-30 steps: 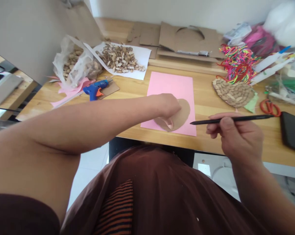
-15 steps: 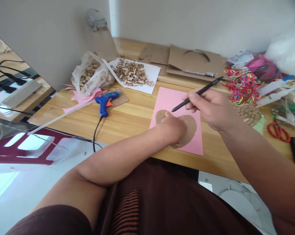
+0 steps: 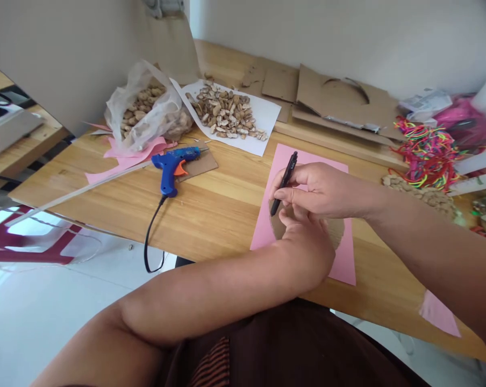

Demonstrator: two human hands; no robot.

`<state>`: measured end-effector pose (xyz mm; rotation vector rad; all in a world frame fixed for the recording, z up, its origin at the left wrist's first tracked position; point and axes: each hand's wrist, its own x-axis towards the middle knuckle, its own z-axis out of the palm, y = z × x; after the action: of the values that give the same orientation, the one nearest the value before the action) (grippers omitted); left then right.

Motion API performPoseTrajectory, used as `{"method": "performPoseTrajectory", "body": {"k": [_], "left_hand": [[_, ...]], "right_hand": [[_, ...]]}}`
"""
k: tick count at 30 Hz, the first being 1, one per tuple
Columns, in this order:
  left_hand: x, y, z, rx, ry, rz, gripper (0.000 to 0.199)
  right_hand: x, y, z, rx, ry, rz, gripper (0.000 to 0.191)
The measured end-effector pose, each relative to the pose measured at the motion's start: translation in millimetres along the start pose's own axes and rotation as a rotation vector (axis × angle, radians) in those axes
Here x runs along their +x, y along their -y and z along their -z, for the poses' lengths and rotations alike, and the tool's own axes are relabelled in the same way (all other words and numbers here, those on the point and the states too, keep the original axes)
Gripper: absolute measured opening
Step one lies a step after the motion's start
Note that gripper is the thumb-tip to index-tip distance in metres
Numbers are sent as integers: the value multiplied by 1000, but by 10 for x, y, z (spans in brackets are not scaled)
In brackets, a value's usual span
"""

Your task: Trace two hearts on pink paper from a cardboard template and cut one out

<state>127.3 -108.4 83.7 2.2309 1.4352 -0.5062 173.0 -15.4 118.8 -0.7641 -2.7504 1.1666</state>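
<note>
Pen [image 3: 288, 169] in right hand [image 3: 321, 188]; left hand [image 3: 309, 244] on cardboard [image 3: 278, 226].

1. The paper sheet [image 3: 345, 264] lies on the table [image 3: 227, 215], the cardboard cutout [image 3: 337, 228] on top of it.
2. The left hand [image 3: 307, 239] is on the cutout; the right hand [image 3: 323, 188], holding the pen [image 3: 288, 173], is just behind the left.
3. Left of the sheet lies the glue gun [image 3: 171, 167]; behind that, the bag of nuts [image 3: 140, 134].
4. Cardboard pieces [image 3: 335, 102] lie behind the sheet, the cord bundle [image 3: 426, 153] to its right.
</note>
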Motion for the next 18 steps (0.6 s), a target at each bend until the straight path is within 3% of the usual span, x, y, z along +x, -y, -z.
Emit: {"method": "performPoseTrajectory", "body": {"k": [12,15,18], "left_hand": [[-54,51,-30,92,-43,-114,101],[-65,61,-45,48,-77,-124,95],[-53,60,-78,-104,-141,-43,93]], "right_hand": [[116,-61,-58,-185,76,141,21],[124,-68,-69,-216,86,156,23],[134,-59,-81,-239,95,146,21]]}}
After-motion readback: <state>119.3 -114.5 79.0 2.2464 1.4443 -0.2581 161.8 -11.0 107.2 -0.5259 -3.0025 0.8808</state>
